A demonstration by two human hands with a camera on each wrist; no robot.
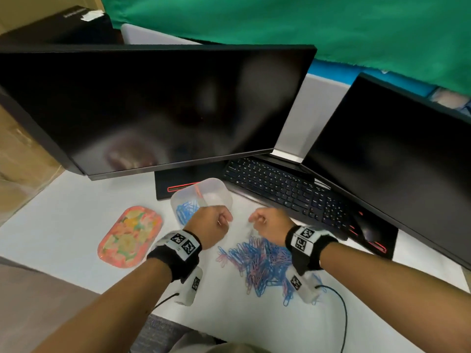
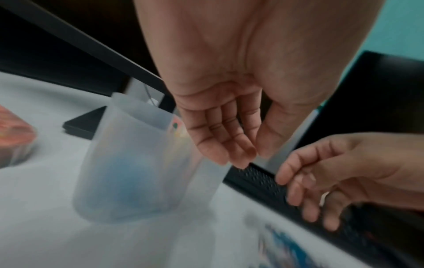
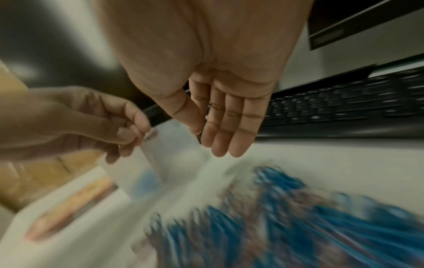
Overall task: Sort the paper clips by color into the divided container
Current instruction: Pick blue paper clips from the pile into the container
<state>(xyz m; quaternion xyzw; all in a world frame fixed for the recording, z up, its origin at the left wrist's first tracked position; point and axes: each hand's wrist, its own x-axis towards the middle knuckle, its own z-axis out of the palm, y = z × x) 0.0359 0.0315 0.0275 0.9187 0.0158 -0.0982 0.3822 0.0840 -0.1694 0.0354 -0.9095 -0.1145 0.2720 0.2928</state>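
Mid-sort. Clear divided container (image 1: 201, 197) sits on the desk (image 1: 76, 212) under the monitor; blue clips (image 1: 187, 211) already fill its near compartment. Mixed blue/pink clip pile (image 1: 260, 261) lies near the right wrist. Left hand (image 1: 214, 225) hovers at the container rim, thumb pinched to fingertips; something thin and metallic may be in that grip, can't confirm. Right hand (image 1: 270, 224) hangs over the pile, fingers loosely curled, apparently empty. Likely next: drop into the matching compartment, then pick another clip.
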